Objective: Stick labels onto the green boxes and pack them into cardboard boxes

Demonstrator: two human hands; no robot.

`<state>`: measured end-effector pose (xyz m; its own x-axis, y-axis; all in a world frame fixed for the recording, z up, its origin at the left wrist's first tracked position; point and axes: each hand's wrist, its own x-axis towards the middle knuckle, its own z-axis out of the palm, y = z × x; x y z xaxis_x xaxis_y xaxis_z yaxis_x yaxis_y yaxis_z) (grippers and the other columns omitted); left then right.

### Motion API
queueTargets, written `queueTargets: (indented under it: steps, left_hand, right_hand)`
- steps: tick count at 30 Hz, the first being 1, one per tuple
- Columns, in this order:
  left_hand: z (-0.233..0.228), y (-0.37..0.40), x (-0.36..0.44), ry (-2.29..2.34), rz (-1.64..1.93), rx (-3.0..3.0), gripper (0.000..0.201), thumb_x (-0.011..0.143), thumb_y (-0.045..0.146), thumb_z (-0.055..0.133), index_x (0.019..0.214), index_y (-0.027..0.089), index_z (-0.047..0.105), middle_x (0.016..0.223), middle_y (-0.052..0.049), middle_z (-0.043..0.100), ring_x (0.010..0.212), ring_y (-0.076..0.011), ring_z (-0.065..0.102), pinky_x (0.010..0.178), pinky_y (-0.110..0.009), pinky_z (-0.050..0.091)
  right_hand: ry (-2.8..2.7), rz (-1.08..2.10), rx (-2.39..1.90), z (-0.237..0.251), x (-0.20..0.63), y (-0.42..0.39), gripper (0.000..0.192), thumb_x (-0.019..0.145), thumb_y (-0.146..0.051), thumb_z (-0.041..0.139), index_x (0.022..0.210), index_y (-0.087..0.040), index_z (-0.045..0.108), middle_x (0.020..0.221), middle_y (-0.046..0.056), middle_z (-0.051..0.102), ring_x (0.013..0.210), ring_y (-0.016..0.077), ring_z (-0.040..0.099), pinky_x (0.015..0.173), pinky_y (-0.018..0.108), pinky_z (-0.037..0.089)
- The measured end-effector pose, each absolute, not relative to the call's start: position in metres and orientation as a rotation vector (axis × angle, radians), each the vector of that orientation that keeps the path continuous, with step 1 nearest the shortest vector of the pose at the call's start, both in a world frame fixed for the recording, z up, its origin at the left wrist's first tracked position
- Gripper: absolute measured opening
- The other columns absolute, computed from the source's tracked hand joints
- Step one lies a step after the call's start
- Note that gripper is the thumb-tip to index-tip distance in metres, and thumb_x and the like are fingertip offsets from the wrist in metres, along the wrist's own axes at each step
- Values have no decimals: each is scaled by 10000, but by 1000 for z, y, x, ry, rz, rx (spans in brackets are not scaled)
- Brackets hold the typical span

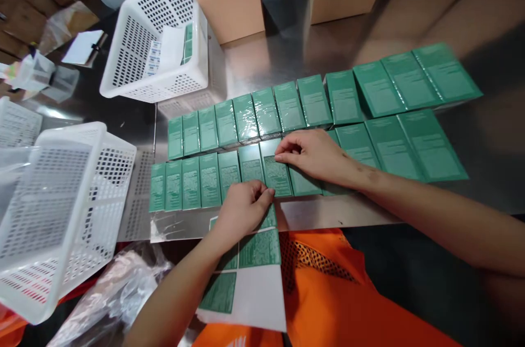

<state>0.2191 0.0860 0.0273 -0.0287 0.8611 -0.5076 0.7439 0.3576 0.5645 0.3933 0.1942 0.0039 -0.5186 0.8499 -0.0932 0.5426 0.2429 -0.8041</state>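
Two rows of green boxes stand on the metal table: a back row point(246, 117) and a front row point(208, 180). Several boxes at the left of the front row carry a darker green printed label. My right hand point(315, 156) is closed in a pinch at the upper edge of one such green label point(276, 176), which lies against a front-row box. Just below, my left hand point(244, 207) is closed, thumb and finger together, at the top of a label sheet point(259, 295). That sheet hangs over the table edge with several green labels on it; my left hand covers part of it.
A white basket point(180, 84) with label sheets inside stands behind the rows. Another white basket point(96, 172) is at the left. Cardboard boxes point(232, 5) line the back. Clear plastic point(118, 281) lies below the table edge, and orange cloth point(344, 303) is in front.
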Motion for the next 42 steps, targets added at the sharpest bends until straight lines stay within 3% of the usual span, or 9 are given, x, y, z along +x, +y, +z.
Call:
queueTargets:
  steps: [9,13,16,21,23,26,31,36,42]
  left_hand:
    - [30,92,224,1845,106,1435,298,873,340,523,603,214,519,504,38,438,530,-141,397,569,-292,253]
    - [34,95,226,1836,-14,1526,309,871,290,518,573,216,481,504,27,447,531,-147,400,577,-307,225]
    - [37,88,223,1833,-41,1556,299,868,262,503,575,213,464,515,24,467,537,-147,419,579,-306,215]
    - [46,68,203,1907,307,1466,401,950,471,455,668,214,575,525,38,462,542,-146,445,570,-277,269]
    - [52,64,192,1985,481,1422,461,955,547,434,688,212,606,528,38,457,547,-148,451,568,-269,295]
    - [58,61,175,2250,689,1396,458,963,507,434,603,224,462,508,45,381,535,-139,395,559,-265,285]
    - [59,64,160,2629,811,1403,400,987,383,405,624,238,322,506,53,343,508,-135,318,552,-280,219]
    - [57,62,151,2641,774,1474,387,993,379,399,640,242,317,512,48,348,503,-140,309,560,-280,211]
    - [52,66,138,2695,779,1402,391,994,377,392,635,237,324,526,42,368,512,-138,321,570,-281,215]
  right_hand:
    - [-2246,984,-1208,-5,394,187,71,840,-279,708,817,-212,710,846,11,678,713,154,585,668,297,405]
    - [-2181,777,-1281,-8,395,184,377,752,-315,797,1039,-195,583,1097,69,578,755,179,566,693,327,444]
    - [-2221,727,-1310,-6,391,183,394,817,-360,730,1100,-188,518,1128,93,563,841,223,594,728,349,463]
    - [-2414,678,-1405,3,383,191,543,825,-485,720,1189,-156,489,1125,134,624,903,303,629,706,373,448]
    - [-2408,755,-1424,7,384,193,434,871,-402,669,1186,-162,491,998,102,660,827,270,636,683,356,431]
    - [-2186,1051,-1312,17,383,178,344,898,-395,616,1145,-189,495,847,42,652,704,196,610,637,318,438]
    - [-1887,1470,-1078,34,359,111,454,731,-470,803,1070,-252,594,978,47,692,837,200,652,675,308,529]
    - [-1840,1099,-1066,24,330,87,49,898,-277,665,907,-285,712,857,18,717,821,201,668,755,371,538]
    - [-2035,518,-519,15,334,81,251,864,-152,671,922,-385,743,958,-69,772,973,194,693,1028,437,467]
